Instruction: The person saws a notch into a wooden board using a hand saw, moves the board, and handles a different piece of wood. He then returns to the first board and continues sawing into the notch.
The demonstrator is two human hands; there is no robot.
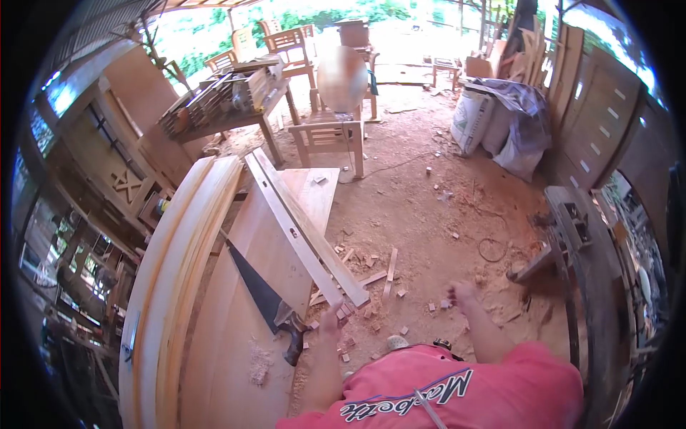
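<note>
My left hand [331, 319] is at the near end of a pale wooden rail [289, 227], its fingers closed around that end. The rail has slots cut in its face and lies beside a second wooden rail [321, 247]; both rest slantwise on a wide board [221, 336]. To the left of my left hand, a handsaw [259, 289] lies on the board, with its dark handle towards me. My right hand [464, 295] hangs over the floor at the right, its fingers loosely bent and apart, with nothing visible in them.
Long planks [175, 286] are stacked at the left. Offcuts [389, 272] and shavings litter the dirt floor [407, 207]. Ahead, a person [343, 79] is behind a wooden chair [329, 136], near a cluttered table [221, 107]. Sacks [475, 118] stand back right; a dark bench [593, 264] is at the right.
</note>
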